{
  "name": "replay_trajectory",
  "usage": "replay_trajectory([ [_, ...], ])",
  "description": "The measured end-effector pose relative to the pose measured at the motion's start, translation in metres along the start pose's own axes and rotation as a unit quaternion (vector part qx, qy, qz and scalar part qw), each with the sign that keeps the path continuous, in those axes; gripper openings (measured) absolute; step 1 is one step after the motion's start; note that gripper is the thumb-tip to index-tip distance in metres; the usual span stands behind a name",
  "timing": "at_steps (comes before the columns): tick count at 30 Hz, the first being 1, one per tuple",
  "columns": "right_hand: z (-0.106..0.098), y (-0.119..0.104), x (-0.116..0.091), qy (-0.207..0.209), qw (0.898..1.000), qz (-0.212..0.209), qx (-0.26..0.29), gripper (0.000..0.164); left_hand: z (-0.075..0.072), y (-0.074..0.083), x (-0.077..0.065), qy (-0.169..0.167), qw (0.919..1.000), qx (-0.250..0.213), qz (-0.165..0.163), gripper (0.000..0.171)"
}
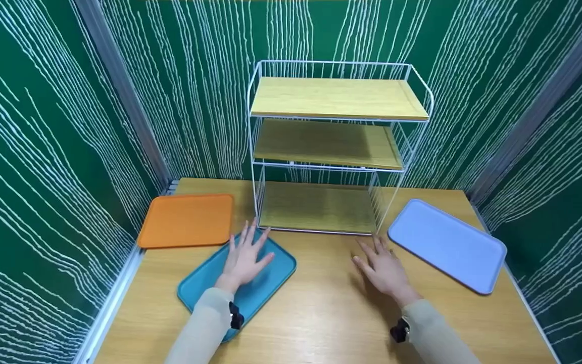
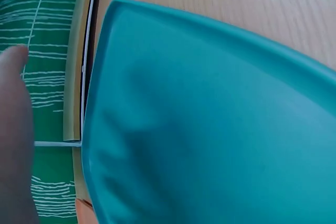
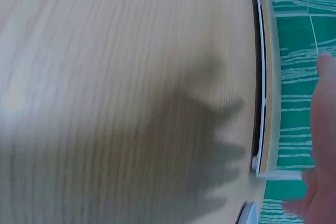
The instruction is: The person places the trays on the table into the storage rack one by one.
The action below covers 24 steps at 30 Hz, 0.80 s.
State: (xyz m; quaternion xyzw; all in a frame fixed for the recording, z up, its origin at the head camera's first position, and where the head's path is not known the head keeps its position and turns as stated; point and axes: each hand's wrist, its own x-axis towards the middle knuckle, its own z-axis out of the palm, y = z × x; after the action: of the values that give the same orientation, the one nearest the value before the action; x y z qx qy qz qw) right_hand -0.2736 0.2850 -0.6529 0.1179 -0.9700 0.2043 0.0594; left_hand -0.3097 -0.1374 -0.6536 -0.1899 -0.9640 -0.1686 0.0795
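Note:
My left hand (image 1: 243, 260) is spread above the teal tray (image 1: 265, 288), fingers extended toward the rack. Its shadow falls on the tray in the left wrist view, where part of the hand (image 2: 13, 140) shows at the left edge. My right hand (image 1: 384, 268) hovers with fingers spread over the wooden table (image 1: 321, 303), holding nothing and casting a shadow there. A white wire rack (image 1: 316, 232) with three wooden shelves stands just beyond both hands. To the right of my right hand lies a lavender-blue tray (image 1: 447, 245), set at an angle.
An orange tray (image 1: 187, 221) lies at the back left, beside the rack and close to the teal tray's corner. Green walls (image 1: 210, 101) with white wavy lines enclose the table on three sides. Grey posts (image 1: 124, 91) stand in the back corners.

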Motion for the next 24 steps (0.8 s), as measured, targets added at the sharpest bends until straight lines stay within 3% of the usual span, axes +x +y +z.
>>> replay_trajectory([
  [4,-0.009,0.017,-0.006,0.001,0.998,-0.014,0.056,0.054,-0.016,0.004,-0.004,0.038,0.9955,-0.086,0.011,0.065],
  [7,-0.019,0.032,-0.014,0.014,0.996,-0.002,0.09,0.044,-0.027,0.006,-0.004,0.087,0.9844,-0.152,0.015,0.055],
  [13,-0.045,0.058,-0.025,0.009,0.989,0.057,0.138,0.039,-0.05,0.013,0.01,0.177,0.9447,-0.276,-0.018,0.038],
  [17,-0.065,0.072,-0.03,-0.004,0.985,0.082,0.15,0.043,-0.072,0.021,0.026,0.212,0.9177,-0.335,-0.03,0.034],
  [21,-0.083,0.092,-0.037,0.011,0.986,0.108,0.128,0.046,-0.099,0.031,0.046,0.236,0.903,-0.356,-0.052,0.032],
  [24,-0.095,0.112,-0.042,0.02,0.976,0.169,0.135,0.052,-0.123,0.035,0.067,0.256,0.8897,-0.37,-0.078,0.032],
])
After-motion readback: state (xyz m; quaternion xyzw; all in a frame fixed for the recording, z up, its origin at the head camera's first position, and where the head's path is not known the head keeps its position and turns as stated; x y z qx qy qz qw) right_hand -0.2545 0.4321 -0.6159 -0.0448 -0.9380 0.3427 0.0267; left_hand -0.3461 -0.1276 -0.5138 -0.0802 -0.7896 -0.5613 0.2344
